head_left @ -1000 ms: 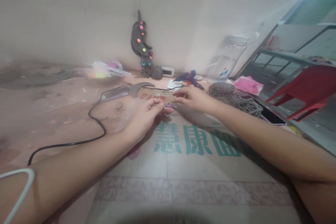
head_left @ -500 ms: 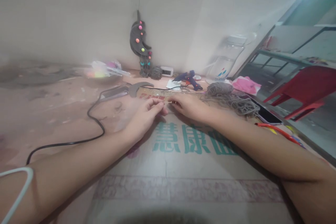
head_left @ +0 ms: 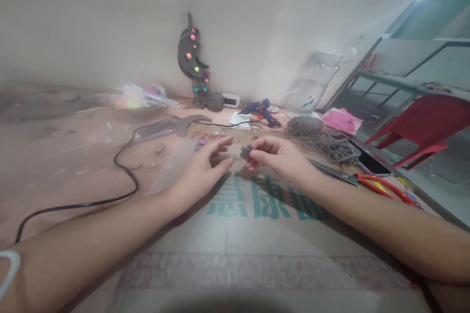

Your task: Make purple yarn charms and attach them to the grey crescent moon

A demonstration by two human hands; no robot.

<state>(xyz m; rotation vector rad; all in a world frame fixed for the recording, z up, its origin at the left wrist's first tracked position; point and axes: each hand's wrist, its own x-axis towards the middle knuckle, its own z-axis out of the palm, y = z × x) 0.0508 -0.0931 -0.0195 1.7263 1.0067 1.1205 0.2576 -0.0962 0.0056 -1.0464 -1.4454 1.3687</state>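
Over the lettered board (head_left: 227, 234), the right hand (head_left: 279, 159) pinches a grey piece (head_left: 245, 151)

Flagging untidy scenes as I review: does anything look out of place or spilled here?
Mainly the grey yarn at the right: its strands lie in a loose tangle overlapping the phone in this view, unlike the compact grey ball farther back. I see nothing spilled or broken, though blur hides detail.

On my monitor I see a clear bottle (head_left: 315, 83) near the wall (head_left: 110, 24), a pink bundle (head_left: 342, 121) beside it, a dark-screened phone (head_left: 373, 163), and a red chair (head_left: 420, 118) beyond the table (head_left: 88, 166).
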